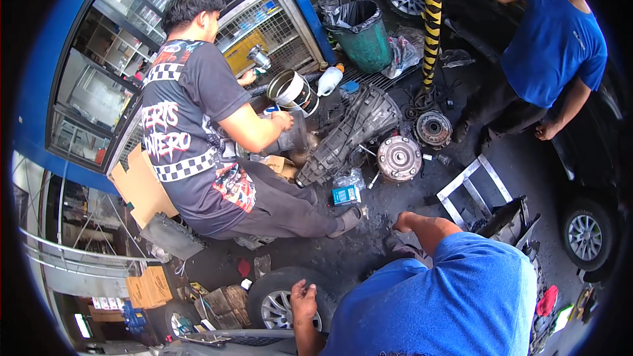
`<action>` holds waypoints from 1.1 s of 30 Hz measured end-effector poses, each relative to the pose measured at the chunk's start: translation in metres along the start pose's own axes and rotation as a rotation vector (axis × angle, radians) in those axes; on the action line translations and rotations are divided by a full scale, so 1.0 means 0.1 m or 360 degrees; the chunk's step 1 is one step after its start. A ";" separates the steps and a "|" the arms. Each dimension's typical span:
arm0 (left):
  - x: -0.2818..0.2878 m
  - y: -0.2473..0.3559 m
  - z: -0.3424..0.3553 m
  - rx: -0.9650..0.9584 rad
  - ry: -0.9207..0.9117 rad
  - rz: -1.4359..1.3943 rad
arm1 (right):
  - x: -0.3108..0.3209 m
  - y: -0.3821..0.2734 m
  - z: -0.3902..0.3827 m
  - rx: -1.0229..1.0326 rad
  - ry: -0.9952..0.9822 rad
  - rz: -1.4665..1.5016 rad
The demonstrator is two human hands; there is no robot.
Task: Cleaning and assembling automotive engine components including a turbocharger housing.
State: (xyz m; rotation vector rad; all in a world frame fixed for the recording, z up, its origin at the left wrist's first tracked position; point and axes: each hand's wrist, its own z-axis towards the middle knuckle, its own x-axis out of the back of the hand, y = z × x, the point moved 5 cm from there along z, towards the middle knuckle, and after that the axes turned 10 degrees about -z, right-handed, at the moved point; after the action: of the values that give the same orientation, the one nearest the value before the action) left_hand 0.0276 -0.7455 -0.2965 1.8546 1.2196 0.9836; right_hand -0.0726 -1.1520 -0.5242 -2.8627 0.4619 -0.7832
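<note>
My left hand (303, 293) lies palm down, fingers apart, on the tyre of a loose wheel (277, 303) at the lower edge. My right hand (400, 222) reaches out from my blue sleeve, curled low over the dark oily floor. What it holds, if anything, I cannot tell. Beyond it lie a grey gearbox housing (349, 135) and a round metal disc part (399, 157). A person in a dark patterned shirt (198, 125) sits on the floor with a hand (285, 120) on a dark part by the housing.
Another person in a blue shirt (547, 39) stands at the upper right beside a yellow-and-black striped post (432, 20). A green bin (366, 36), a metal bucket (292, 89), a second disc (433, 128), a metal frame (471, 188), cardboard (142, 188) and a car's wheel (585, 236) surround the spot.
</note>
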 end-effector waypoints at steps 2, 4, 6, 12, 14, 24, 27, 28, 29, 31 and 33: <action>-0.10 -0.01 -0.01 -0.0011 -0.0023 -0.0009 | 0.12 -0.02 -0.06 0.0000 0.0000 0.0073; -0.17 -0.03 -0.03 -0.0017 -0.0027 0.0027 | 0.23 -0.05 -0.11 0.0010 0.0006 0.0119; -0.24 -0.06 -0.03 -0.0014 -0.0018 0.0112 | 0.31 -0.06 -0.16 0.0040 0.0070 0.0202; -0.38 -0.16 -0.05 -0.0014 -0.0004 0.0084 | 0.38 0.01 -0.23 0.0093 0.0156 0.0238; -0.39 -0.21 -0.06 0.0008 0.0018 0.0050 | 0.38 0.07 -0.23 0.0082 0.0181 0.0334; -0.41 -0.25 -0.13 0.0000 0.0060 0.0065 | 0.35 0.09 -0.07 0.0135 -0.0001 -0.0085; -0.42 -0.18 -0.13 0.0002 0.0071 0.0086 | 0.38 0.08 -0.02 0.0173 0.0211 0.0121; -0.41 -0.15 -0.13 -0.0013 0.0080 0.0141 | 0.37 0.07 -0.02 0.0195 0.0257 0.0154; -0.41 -0.13 -0.13 -0.0006 0.0081 0.0160 | 0.36 0.05 0.00 0.0219 0.0237 0.0111; -0.41 -0.09 -0.13 -0.0032 0.0085 0.0194 | 0.35 0.05 0.03 0.0164 0.0214 0.0135; -0.40 -0.09 -0.12 -0.0011 0.0124 0.0185 | 0.34 0.08 0.06 0.0018 0.0195 0.0224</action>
State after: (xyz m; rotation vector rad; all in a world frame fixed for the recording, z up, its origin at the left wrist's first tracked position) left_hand 0.0025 -0.7782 -0.3072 1.9154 1.1628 1.1310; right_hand -0.0437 -1.1706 -0.5147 -2.7458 0.6640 -0.9351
